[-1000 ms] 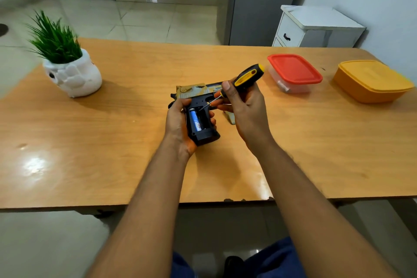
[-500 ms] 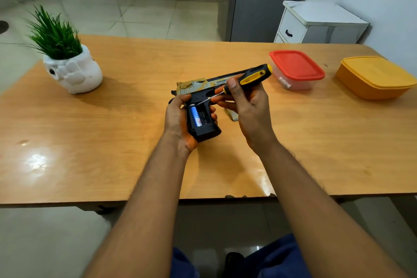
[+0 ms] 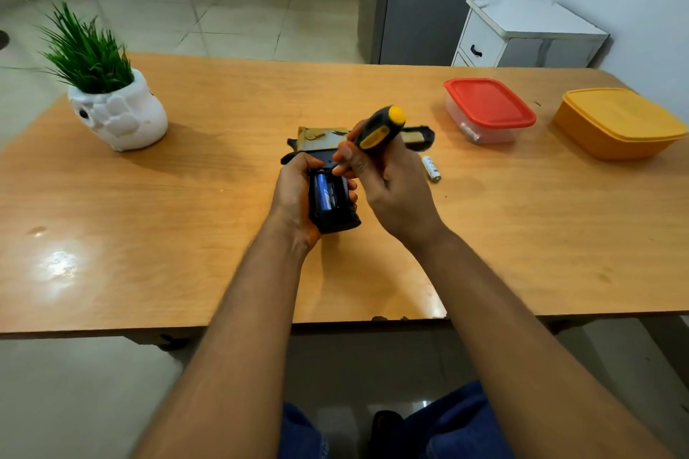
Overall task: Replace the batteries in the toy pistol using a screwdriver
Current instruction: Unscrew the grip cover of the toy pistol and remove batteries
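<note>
My left hand grips the black grip of the toy pistol, whose gold and black slide points away over the table. The grip's compartment is open, and a blue battery lies in its left slot. My right hand holds a black and yellow screwdriver upright by the handle, above the top of the compartment. The screwdriver's tip is hidden behind my fingers. A white battery lies loose on the table just right of my right hand.
The wooden table carries a white pot with a green plant at far left. A clear box with a red lid and an orange box stand at far right. A white cabinet stands behind the table.
My right hand has swung the screwdriver from lying nearly flat to standing upright. The loose white battery has come into view beside that hand. The pistol stays in my left hand.
</note>
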